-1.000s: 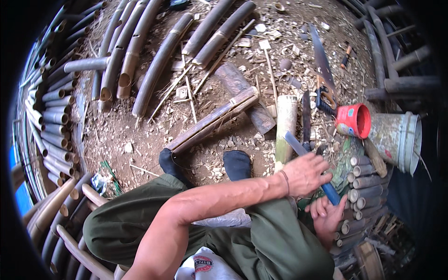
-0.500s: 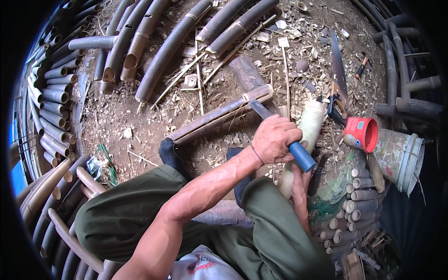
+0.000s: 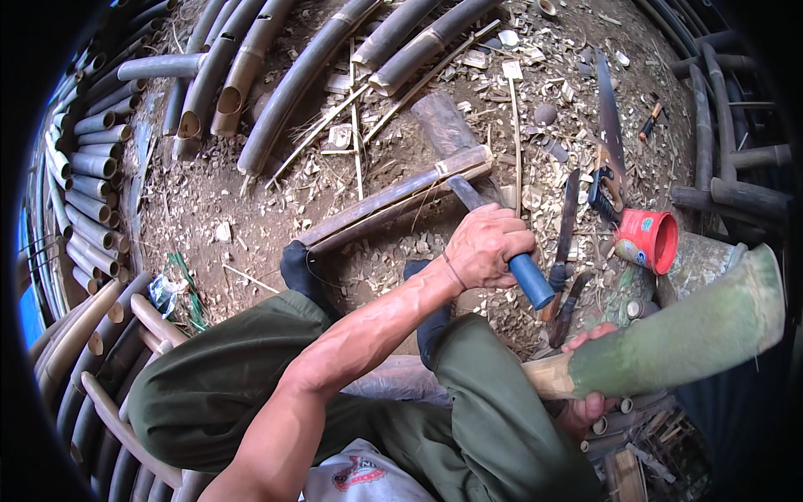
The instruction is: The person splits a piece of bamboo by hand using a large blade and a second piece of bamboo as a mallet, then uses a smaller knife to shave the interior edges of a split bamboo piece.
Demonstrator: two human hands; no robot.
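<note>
My left hand (image 3: 489, 247) is wrapped tight on the blue-handled blade (image 3: 529, 280); right hand (image 3: 585, 402) clamps the green bamboo section (image 3: 677, 339), long axis running up-right, just right of the blade.

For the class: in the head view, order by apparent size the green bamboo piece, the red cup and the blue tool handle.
1. green bamboo piece, though it is nearest the camera
2. red cup
3. blue tool handle, partly hidden in the left hand
</note>
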